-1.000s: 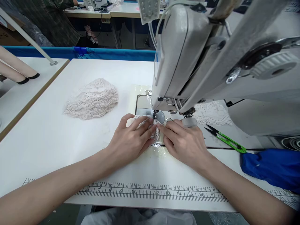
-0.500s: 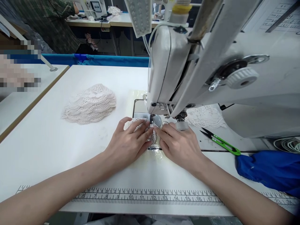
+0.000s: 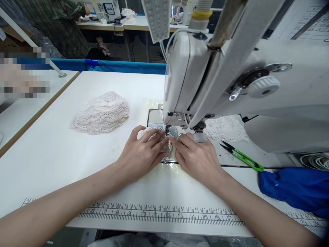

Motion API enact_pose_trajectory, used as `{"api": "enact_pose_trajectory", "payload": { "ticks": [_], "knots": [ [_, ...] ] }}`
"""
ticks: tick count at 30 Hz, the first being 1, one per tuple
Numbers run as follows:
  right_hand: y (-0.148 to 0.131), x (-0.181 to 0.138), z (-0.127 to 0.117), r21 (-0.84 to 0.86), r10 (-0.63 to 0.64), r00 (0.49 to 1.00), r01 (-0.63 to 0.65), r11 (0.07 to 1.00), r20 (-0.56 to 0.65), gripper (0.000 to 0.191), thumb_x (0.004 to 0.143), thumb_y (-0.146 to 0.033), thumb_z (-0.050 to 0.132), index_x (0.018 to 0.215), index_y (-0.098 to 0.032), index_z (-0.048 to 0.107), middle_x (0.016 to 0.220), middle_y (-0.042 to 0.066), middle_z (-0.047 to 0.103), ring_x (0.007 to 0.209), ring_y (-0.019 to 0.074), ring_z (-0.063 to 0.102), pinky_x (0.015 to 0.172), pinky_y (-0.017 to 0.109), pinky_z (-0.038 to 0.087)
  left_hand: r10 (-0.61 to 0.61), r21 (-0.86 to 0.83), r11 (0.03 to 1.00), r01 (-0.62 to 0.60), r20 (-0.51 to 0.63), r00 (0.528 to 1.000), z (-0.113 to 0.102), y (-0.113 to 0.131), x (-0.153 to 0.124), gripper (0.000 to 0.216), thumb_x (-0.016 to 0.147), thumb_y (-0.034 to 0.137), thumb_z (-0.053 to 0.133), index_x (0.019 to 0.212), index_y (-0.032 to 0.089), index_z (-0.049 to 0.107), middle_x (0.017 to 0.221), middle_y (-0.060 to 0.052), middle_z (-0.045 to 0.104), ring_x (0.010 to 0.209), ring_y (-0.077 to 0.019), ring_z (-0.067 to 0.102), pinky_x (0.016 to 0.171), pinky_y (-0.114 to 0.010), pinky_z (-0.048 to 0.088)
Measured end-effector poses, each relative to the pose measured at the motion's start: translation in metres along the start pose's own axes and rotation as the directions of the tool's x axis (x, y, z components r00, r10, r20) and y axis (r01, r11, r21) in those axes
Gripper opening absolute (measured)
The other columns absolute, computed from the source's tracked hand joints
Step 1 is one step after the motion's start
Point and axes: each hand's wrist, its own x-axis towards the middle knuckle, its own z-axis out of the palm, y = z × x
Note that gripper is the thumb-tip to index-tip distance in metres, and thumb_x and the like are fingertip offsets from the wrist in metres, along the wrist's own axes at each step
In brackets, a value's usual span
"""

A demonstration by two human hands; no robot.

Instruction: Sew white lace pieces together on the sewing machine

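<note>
A small piece of white lace (image 3: 169,147) lies under the presser foot (image 3: 167,130) of a white sewing machine (image 3: 177,75). My left hand (image 3: 142,149) presses on it from the left, fingers bent and thumb tucked toward the foot. From the other side my right hand (image 3: 196,154) pinches at the lace's right edge, its fingertips close to those of my left hand. Much of the lace is hidden beneath the fingers. On the table to the left sits a stack of scalloped lace pieces (image 3: 101,115); another lace piece (image 3: 226,128) lies behind my right hand.
Green-handled thread snips (image 3: 243,157) and a blue cloth (image 3: 293,188) lie on the right. A printed ruler (image 3: 154,213) runs along the table's front edge. The machine arm overhangs the right side. Across the way, a person (image 3: 56,27) stands near another machine.
The view has shifted slightly, so the surroundings sit a little further right. Both hands stay on the lace by the presser foot, with barely any movement.
</note>
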Motion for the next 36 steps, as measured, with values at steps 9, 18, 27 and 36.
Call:
{"api": "enact_pose_trajectory", "payload": {
  "ticks": [9,18,27,36],
  "knots": [
    [0.003,0.001,-0.002,0.025,-0.007,1.000,0.008,1.000,-0.028,0.027,0.086,-0.009,0.050,0.103,-0.015,0.069,0.082,0.004,0.072,0.072,0.0154,0.058,0.062,0.032,0.030,0.056,-0.034,0.998,-0.056,0.017,0.998,-0.007,-0.002,-0.003,0.030,0.093,0.036,0.052,0.113,0.015,0.060,0.113,-0.009,0.067,0.105,-0.0236,0.060,0.088,-0.040,0.047],
    [0.003,0.004,-0.003,0.259,-0.069,0.997,0.077,0.963,-0.040,0.019,0.086,-0.013,0.053,0.095,-0.018,0.069,0.102,0.001,0.072,0.079,0.0155,0.060,0.068,0.031,0.037,-0.040,0.040,0.999,0.030,0.285,0.958,-0.024,0.004,-0.002,0.023,0.071,-0.002,0.044,0.083,0.016,0.053,0.083,-0.007,0.057,0.081,-0.0215,0.052,0.046,-0.026,0.037],
    [0.005,0.004,0.006,0.312,0.093,0.984,-0.041,0.949,-0.153,0.023,0.095,-0.022,0.051,0.088,-0.018,0.073,0.075,0.000,0.073,0.057,0.0093,0.058,0.055,0.025,0.037,-0.288,-0.448,0.829,0.335,0.173,0.942,-0.012,-0.018,0.016,0.029,0.081,0.002,0.032,0.087,0.017,0.055,0.079,0.001,0.059,0.068,-0.0120,0.054,0.060,-0.023,0.041],
    [0.005,0.004,0.011,0.371,0.267,0.947,-0.185,0.910,-0.181,0.025,0.095,-0.032,0.054,0.087,-0.022,0.076,0.066,-0.003,0.071,0.044,0.0057,0.046,0.043,0.021,0.033,-0.125,-0.571,0.779,0.261,0.268,0.955,-0.002,-0.032,0.021,0.027,0.090,0.032,0.052,0.109,0.022,0.069,0.097,-0.005,0.058,0.083,-0.0167,0.059,0.073,-0.030,0.048]
  ]
}}
